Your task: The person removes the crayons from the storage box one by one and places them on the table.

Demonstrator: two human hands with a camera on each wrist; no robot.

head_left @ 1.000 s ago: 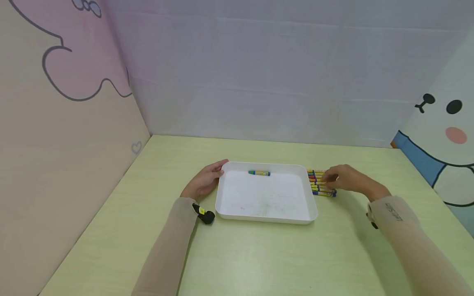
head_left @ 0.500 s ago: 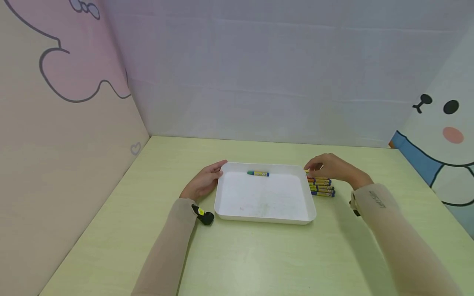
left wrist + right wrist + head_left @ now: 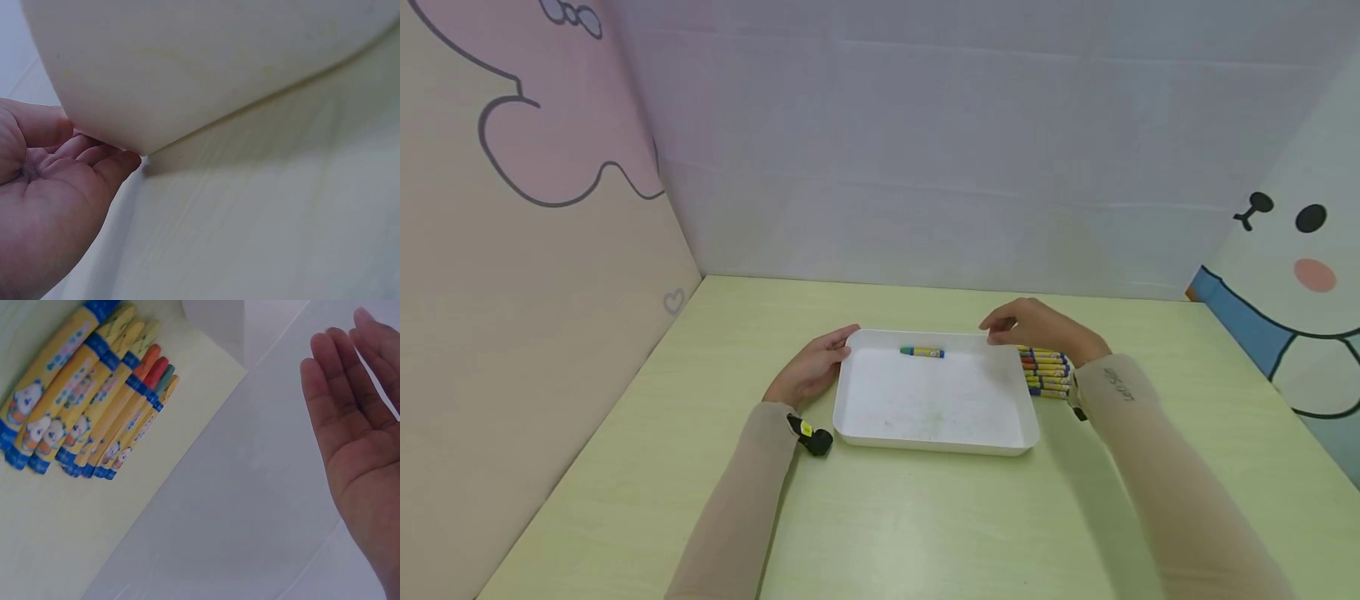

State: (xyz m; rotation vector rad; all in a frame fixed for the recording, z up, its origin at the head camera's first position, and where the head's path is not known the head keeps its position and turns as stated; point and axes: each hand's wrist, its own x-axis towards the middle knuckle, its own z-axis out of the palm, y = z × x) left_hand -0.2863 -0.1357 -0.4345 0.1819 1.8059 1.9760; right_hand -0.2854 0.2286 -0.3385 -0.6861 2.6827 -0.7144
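A white tray point(image 3: 936, 400) stands on the table. My left hand point(image 3: 812, 367) grips its left edge near the far corner; in the left wrist view the thumb lies against the tray wall and the fingers are curled at its lower edge. One green crayon point(image 3: 922, 352) in a yellow and blue wrapper lies inside, near the far wall. Over the tray's far right corner is my right hand point(image 3: 1037, 325). In the right wrist view its fingers point(image 3: 340, 394) are extended, and I see no object in them. Several crayons point(image 3: 81, 394) lie side by side beside the tray.
The pale green table point(image 3: 880, 525) reaches back to a whitish backdrop point(image 3: 925, 167). Printed cartoon panels stand at both sides, the left panel point(image 3: 550, 292) and the right panel point(image 3: 1300, 267). The crayon row point(image 3: 1045, 375) adjoins the tray's right wall.
My right hand has moved left and away from over the crayon row to the tray's far right corner. The left hand, tray and green crayon stay where they were.
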